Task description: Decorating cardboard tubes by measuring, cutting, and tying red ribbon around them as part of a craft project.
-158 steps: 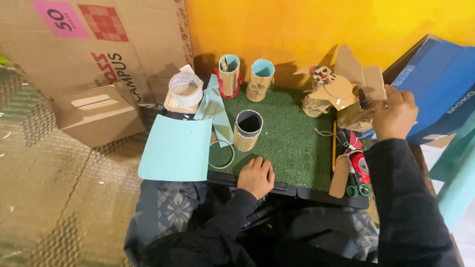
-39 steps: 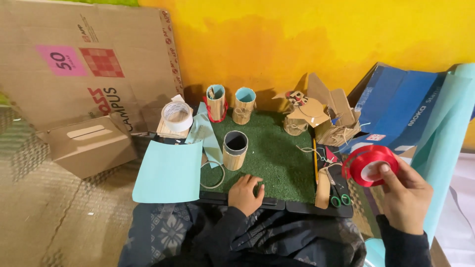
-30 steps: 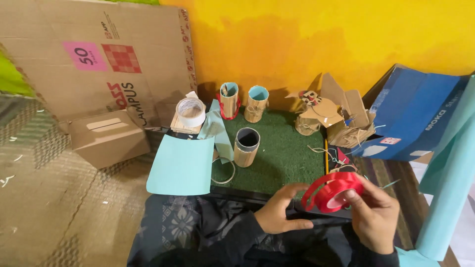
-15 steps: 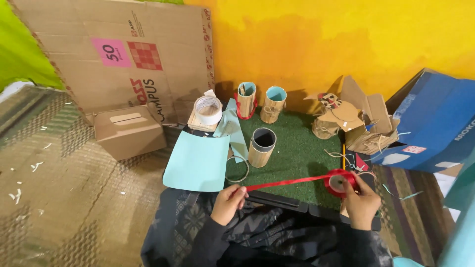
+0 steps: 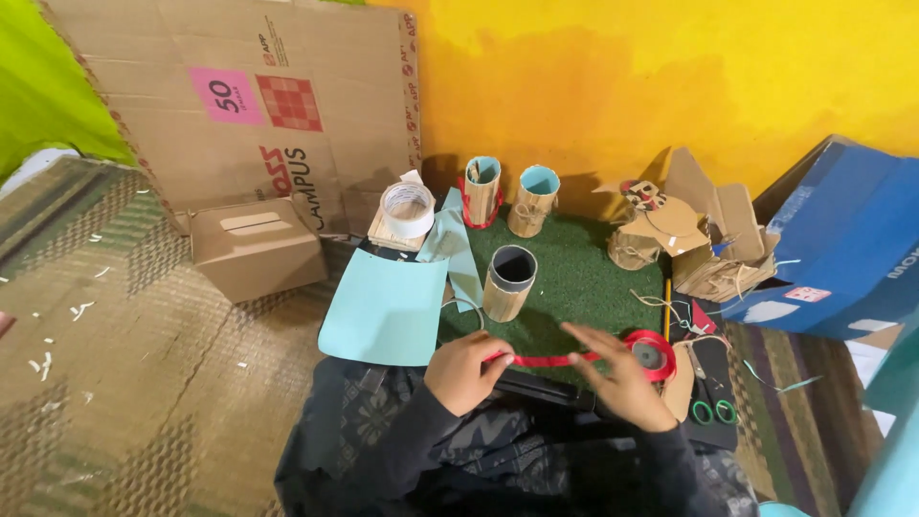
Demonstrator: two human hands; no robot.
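My left hand (image 5: 466, 370) pinches the free end of a red tape strip (image 5: 546, 361) pulled out sideways in front of me. My right hand (image 5: 620, 379) holds the red tape roll (image 5: 653, 351) at the other end, fingers spread over the strip. Both hands hover over the near edge of a green grass-like mat (image 5: 574, 287). A cardboard tube (image 5: 507, 282) stands upright on the mat just beyond my left hand. A light blue paper sheet (image 5: 385, 308) lies left of the mat.
Two more tubes (image 5: 481, 189) with blue lining stand at the mat's back. Cardboard pieces (image 5: 682, 235) pile at the back right. Green-handled scissors (image 5: 713, 407) lie at right. A white tape roll (image 5: 409, 208), a small cardboard box (image 5: 257, 251) and a blue box (image 5: 847, 244) surround the mat.
My right hand picked up the red tape roll from the right side and brought it before me. My left hand left the mat, took the tape's end and drew out a strip.
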